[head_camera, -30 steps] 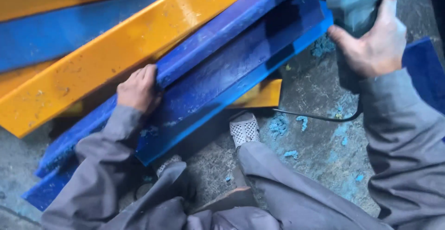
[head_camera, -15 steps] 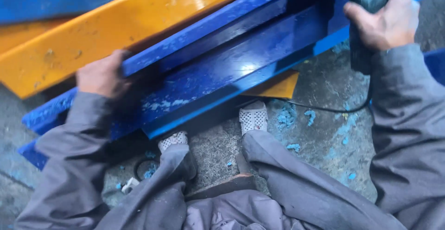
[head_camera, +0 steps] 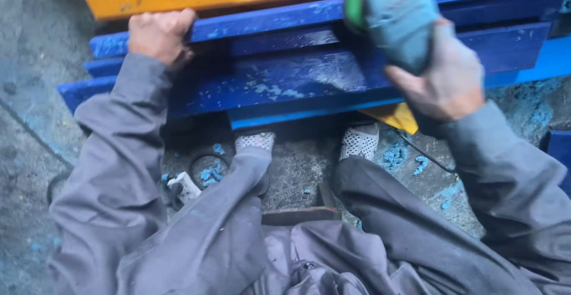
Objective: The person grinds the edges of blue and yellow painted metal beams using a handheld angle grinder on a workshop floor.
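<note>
From the head view, the left hand (head_camera: pixel 157 35) curls its fingers over the upper edge of the blue steel beam (head_camera: pixel 309 84). The right hand (head_camera: pixel 443 81) wraps closed around a grey-green power grinder (head_camera: pixel 395 24), resting on that beam's scraped face.

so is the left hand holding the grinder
No, the left hand grips the edge of a blue steel beam; the right hand holds the grinder.

A grey power tool (head_camera: pixel 399 24) with a green end sits tilted over the blue metal beams (head_camera: pixel 297 84), which lie flat across the floor, left to right, their paint scraped and chipped in pale patches.
</note>
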